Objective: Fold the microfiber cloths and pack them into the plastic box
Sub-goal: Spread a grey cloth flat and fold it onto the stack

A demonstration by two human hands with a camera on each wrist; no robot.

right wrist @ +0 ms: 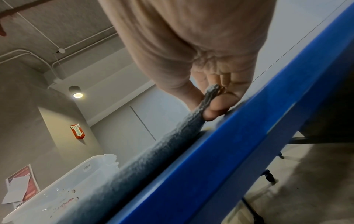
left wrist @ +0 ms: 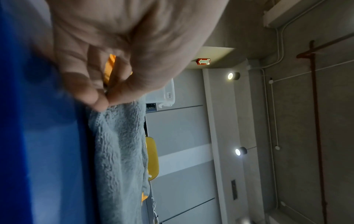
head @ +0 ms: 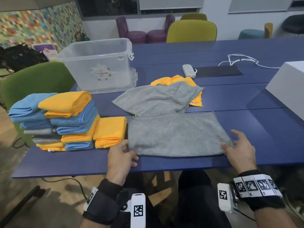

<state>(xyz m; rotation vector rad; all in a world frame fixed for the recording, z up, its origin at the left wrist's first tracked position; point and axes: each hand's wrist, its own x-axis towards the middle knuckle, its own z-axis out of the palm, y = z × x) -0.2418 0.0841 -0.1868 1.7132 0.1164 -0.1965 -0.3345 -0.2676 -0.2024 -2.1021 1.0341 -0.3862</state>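
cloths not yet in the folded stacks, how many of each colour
grey: 2, the near grey cloth pinched by the left hand and right hand, the far grey cloth behind it
orange: 1 at least, the orange cloth partly under the far grey one
total: 3 at least

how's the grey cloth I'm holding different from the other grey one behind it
The near grey cloth lies flat and squared near the table edge; the far grey cloth is rumpled and skewed. The left hand and right hand pinch the near one's front corners; nothing touches the far one. The far one lies on orange cloths; the near one mostly lies on bare table. Both look like the same grey microfiber.
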